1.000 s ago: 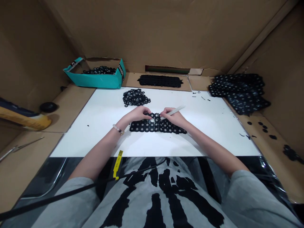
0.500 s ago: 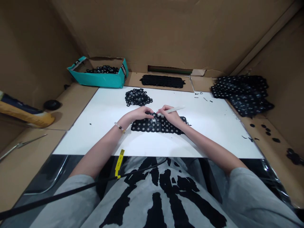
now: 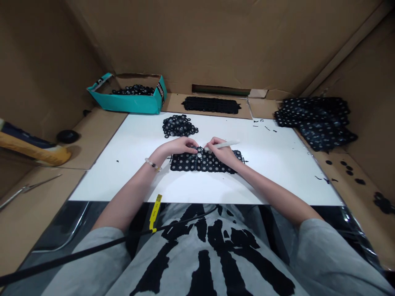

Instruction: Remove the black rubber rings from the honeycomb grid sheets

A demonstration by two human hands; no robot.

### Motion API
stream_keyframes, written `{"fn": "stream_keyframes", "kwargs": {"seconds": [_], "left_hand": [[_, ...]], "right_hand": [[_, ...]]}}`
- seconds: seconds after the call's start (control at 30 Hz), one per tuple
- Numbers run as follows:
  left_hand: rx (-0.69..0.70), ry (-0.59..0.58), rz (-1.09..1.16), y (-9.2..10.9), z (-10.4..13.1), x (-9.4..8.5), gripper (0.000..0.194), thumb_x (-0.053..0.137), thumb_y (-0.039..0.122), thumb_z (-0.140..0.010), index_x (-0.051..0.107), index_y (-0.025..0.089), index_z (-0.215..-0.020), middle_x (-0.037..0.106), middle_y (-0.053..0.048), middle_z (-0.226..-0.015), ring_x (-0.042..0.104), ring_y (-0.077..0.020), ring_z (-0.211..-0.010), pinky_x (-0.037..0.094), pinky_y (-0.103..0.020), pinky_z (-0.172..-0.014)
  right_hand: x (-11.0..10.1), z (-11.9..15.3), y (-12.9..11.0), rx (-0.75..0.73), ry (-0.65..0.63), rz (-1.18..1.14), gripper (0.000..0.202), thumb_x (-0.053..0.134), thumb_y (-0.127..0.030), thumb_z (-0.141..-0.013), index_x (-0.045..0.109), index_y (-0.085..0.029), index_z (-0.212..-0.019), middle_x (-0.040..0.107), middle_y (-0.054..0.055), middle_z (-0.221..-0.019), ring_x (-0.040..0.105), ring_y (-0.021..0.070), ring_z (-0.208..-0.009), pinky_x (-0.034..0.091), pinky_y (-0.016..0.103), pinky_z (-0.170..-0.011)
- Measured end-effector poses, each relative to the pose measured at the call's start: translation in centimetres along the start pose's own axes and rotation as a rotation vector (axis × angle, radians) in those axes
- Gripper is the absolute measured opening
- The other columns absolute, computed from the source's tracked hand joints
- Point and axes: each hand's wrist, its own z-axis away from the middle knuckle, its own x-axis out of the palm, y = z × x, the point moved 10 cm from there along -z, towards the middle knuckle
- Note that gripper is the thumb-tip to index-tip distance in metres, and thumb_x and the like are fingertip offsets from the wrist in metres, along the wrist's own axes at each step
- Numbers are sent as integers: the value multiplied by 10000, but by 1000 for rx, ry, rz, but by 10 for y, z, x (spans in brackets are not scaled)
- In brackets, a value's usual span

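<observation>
While right hand [image 3: 222,153] grips one pen-like tool [image 3: 228,144], left hand [image 3: 179,147] touches one dotted black mat [image 3: 204,165], grip unclear.

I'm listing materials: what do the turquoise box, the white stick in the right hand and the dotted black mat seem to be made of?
Turquoise box: probably cardboard, smooth printed colour outside, plain brown inside.
White stick: likely plastic, smooth-looking, by its pale, pen-like barrel, though small.
Dotted black mat: perhaps plastic or thread, slightly glossy; rows of pale-centred discs show, their material unclear.

1 pale pen-like tool [image 3: 228,144] in right hand [image 3: 220,150], left hand [image 3: 181,146] on dotted black mat [image 3: 191,165].
</observation>
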Motion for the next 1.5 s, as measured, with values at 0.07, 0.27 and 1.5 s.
{"fn": "stream_keyframes", "kwargs": {"seconds": [0.07,0.27,1.5], "left_hand": [[-35,61,-39,-5,3,-7,426,704,485,-710,727,175,-1001,738,-48,-961,620,-221,-882,412,-292,-761],[-39,110,-151,-5,10,-13,369,693,459,-708,727,164,-927,717,-48,-853,602,-210,-800,394,-293,-699],[-39,74,-109,-10,12,-7,495,755,420,-617,629,195,-1039,678,-45,-1075,612,-259,-1035,440,-309,-871]], "right_hand": [[-2,-2,2,31,-15,-58,212,559,-385,-846,547,-232,-700,726,21,-832,653,207,-831,478,348,-801],[9,-12,-8,44,-40,-144,253,584,-424,-836,573,-223,-684,737,40,-905,662,212,-887,491,349,-821],[31,-6,-8,5,-57,3,260,545,-393,-845,555,-233,-641,668,-11,-739,616,209,-869,347,471,-1066]]}}
